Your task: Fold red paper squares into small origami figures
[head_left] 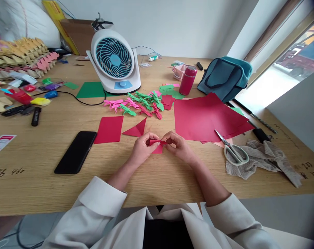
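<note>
A small piece of red paper (159, 149), partly folded over at its top, is pinched between my two hands just above the table. My left hand (142, 148) grips its left side between thumb and fingers. On the right side, my right hand (178, 147) pinches the folded edge; its fingertips partly cover the paper. Just beyond my left hand lie a red folded paper triangle (136, 129) and a stack of red rectangular sheets (109, 129). Farther back is a pile of folded green, pink and red paper figures (144, 102).
A black phone (76, 152) lies to the left. To the right are large red sheets (201, 117), scissors (234, 154) on a crumpled cloth (260, 155), and a teal bag (224, 77). A white fan (115, 60) and a red flask (188, 80) stand at the back.
</note>
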`<state>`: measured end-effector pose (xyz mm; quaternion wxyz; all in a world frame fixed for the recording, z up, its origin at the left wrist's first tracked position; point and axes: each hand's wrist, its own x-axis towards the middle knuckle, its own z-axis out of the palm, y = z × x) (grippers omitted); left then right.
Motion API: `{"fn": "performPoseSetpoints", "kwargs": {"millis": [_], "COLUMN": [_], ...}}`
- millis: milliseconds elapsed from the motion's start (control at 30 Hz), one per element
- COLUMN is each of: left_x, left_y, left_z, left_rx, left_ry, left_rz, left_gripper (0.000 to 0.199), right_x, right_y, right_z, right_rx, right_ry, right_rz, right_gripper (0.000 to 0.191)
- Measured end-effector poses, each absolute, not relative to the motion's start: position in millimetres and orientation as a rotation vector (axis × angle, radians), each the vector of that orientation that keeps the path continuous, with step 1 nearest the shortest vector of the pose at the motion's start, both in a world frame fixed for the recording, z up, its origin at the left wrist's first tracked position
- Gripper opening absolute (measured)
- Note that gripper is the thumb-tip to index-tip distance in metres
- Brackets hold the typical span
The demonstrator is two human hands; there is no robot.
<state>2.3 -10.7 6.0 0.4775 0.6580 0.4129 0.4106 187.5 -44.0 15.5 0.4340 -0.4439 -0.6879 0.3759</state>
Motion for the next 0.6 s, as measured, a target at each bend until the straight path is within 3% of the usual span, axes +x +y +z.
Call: {"fn": "performPoseSetpoints", "kwargs": {"millis": [233,600], "left_x": [3.2,5.8], "left_y": [-14.7,-16.7], "left_z": [6.9,0.0], "left_rx": [1.66,1.579], "left_ry": [1.036,0.934], "left_rz": [1.101,1.07], "left_gripper": [0.011,0.022], "right_x": [186.1,184.5], "right_y": [-43.9,-42.9], "right_z": [10.6,7.1], "right_rx": [-1.114,-1.032], "right_ry": [-1.607,-1.53], "right_rz": [1.059,1.098], "right_gripper": [0.022,0.015]}}
